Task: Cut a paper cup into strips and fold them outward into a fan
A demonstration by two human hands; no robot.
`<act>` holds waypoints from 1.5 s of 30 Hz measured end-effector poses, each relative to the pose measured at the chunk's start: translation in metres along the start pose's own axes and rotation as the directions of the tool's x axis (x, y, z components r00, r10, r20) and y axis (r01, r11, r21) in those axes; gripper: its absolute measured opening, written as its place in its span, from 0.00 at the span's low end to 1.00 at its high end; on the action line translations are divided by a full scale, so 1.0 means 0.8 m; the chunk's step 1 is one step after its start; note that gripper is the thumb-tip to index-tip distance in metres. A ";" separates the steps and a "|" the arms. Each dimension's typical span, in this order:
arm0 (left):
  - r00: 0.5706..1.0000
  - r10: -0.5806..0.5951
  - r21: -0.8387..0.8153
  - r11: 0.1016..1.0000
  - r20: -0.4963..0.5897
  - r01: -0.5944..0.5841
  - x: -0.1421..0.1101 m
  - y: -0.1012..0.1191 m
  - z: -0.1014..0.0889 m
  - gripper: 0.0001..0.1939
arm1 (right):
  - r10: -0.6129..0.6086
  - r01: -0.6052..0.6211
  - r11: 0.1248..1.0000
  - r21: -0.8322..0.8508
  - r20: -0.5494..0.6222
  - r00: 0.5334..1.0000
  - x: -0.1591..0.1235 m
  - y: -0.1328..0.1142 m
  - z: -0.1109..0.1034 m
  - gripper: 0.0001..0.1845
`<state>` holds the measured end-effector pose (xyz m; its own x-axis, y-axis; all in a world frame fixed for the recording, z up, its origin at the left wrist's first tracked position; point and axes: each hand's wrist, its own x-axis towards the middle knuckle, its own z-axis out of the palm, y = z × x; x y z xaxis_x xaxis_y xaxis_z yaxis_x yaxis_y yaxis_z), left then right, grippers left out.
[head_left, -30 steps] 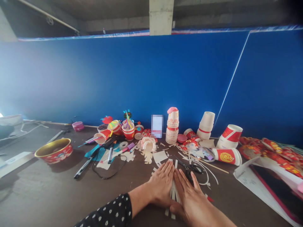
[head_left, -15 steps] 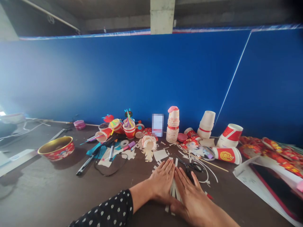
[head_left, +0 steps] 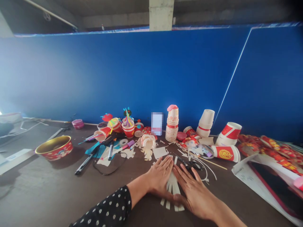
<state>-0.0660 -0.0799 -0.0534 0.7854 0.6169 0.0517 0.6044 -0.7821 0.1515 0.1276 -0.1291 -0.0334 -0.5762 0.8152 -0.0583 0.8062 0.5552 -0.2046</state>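
My left hand (head_left: 159, 177) lies flat with its fingers stretched out, pressing on a cut paper cup (head_left: 173, 183) whose pale strips fan out over the dark table. My right hand (head_left: 189, 186) is flat on the cup's right side, its fingers a little spread. Both thumbs come close together over the strips near me. The hands cover much of the cup, so its middle shows only in the gap between them. Black scissors (head_left: 195, 164) lie just beyond my right fingers. A white paper piece (head_left: 161, 152) rests beyond my left fingertips.
A paper figure (head_left: 148, 146) stands behind my hands, near a tall stack of cups (head_left: 172, 124). Left are a black pen (head_left: 84, 162), a red-and-gold bowl (head_left: 55, 148) and decorated cups (head_left: 129, 128). Right are a lying red cup (head_left: 226, 153), thin white strips (head_left: 208, 164) and a tablet (head_left: 272, 186).
My right hand has shifted slightly right and away from the left, baring more of the cup's strips between them. The whole view has drifted a little.
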 end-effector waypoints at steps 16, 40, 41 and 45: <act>0.989 0.149 -0.128 0.981 0.026 -0.144 -0.035 0.013 -0.034 0.54 | 0.047 -0.049 0.998 0.036 0.044 0.998 0.005 -0.005 -0.005 0.42; 0.969 0.195 -0.051 0.977 -0.153 -0.205 -0.028 -0.005 -0.025 0.30 | 0.060 -0.066 0.996 0.062 0.101 0.993 0.006 0.001 -0.007 0.41; 0.973 0.193 -0.056 0.978 -0.125 -0.201 -0.028 -0.004 -0.025 0.31 | 0.061 -0.067 0.996 0.059 0.092 0.994 0.007 0.000 -0.007 0.41; 0.991 0.126 -0.091 0.988 0.039 -0.122 -0.031 0.003 -0.033 0.36 | 0.050 -0.053 0.998 0.047 0.066 0.997 0.009 0.001 -0.005 0.41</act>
<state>-0.0871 -0.0949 -0.0283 0.8598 0.5097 0.0318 0.4895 -0.8403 0.2332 0.1245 -0.1222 -0.0302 -0.5429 0.8293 -0.1325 0.8284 0.5029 -0.2466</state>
